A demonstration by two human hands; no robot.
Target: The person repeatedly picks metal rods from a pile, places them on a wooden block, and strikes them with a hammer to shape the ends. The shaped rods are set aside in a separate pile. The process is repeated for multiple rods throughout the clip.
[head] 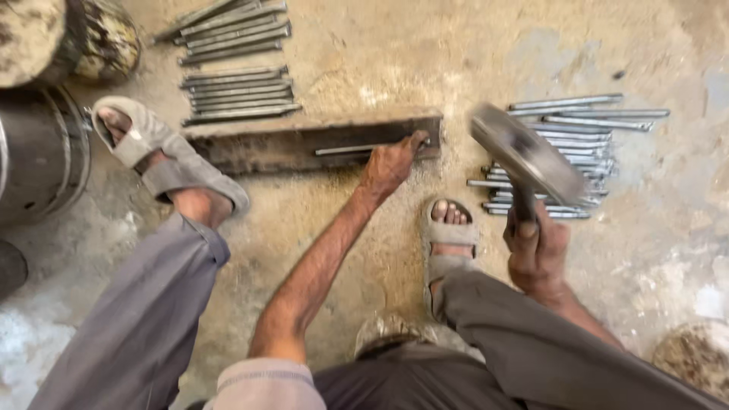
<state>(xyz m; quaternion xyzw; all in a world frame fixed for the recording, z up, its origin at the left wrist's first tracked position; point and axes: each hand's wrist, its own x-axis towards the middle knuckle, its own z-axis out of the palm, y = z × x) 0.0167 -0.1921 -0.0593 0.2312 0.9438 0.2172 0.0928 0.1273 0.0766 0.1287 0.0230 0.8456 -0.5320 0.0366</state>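
The right hand point(538, 250) is clenched round the handle of a raised hammer point(524, 156), its head blurred, probably a flat metal disc. The left hand point(391, 163) pins a thin steel rod point(349, 149) on the dark iron bar point(304, 144), fingertips closed on the rod's end. Loose rods point(562, 152) lie just right on the bare floor point(425, 68), neater bundles point(235, 95) beyond the bar.

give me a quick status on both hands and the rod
Left hand steadies a rod on the steel bar. Right hand grips a raised hammer. Rod piles lie alongside, nothing blocking.
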